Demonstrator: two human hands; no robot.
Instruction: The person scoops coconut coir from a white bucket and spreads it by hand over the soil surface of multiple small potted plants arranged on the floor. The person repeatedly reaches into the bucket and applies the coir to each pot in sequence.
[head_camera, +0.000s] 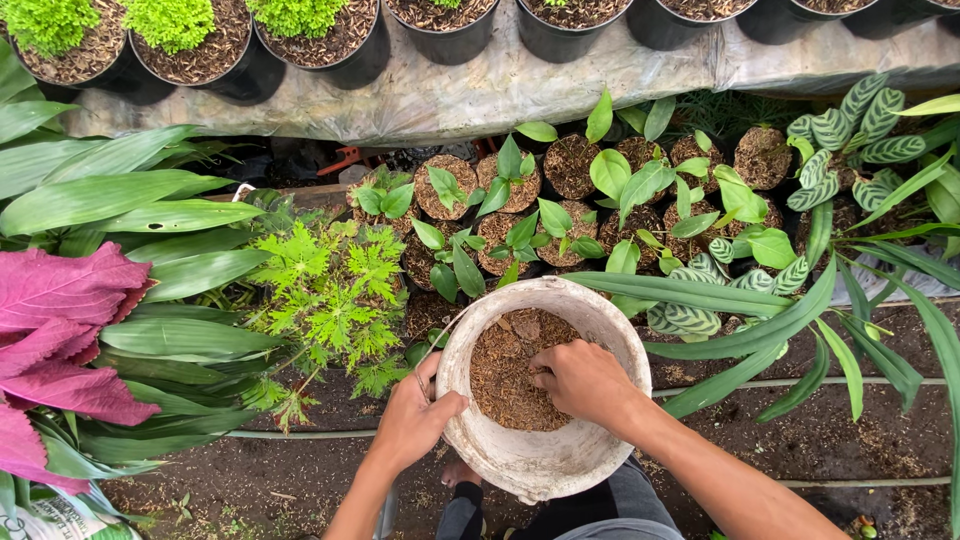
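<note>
The right hand (583, 381) hides its fingertips in brown potting mix (503, 372); top pots (330, 45) are cropped.

Outdoor nursery, daylight. Dark soil ground (850, 440) crossed by thin hoses (300, 435). Small potted seedlings (560, 200) crowded ahead. Grey plastic sheet (480, 90) under black pots (340, 45). Pink-leaved plant (60, 330) left.

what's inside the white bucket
The white bucket holds brown fibrous potting mix. The right hand presses into it, hiding what lies beneath; the left hand grips the rim.

A dirty white bucket (540, 460) holds brown fibre (505, 375); nearby, magenta leaves (60, 340) and striped green leaves (850, 125).
</note>
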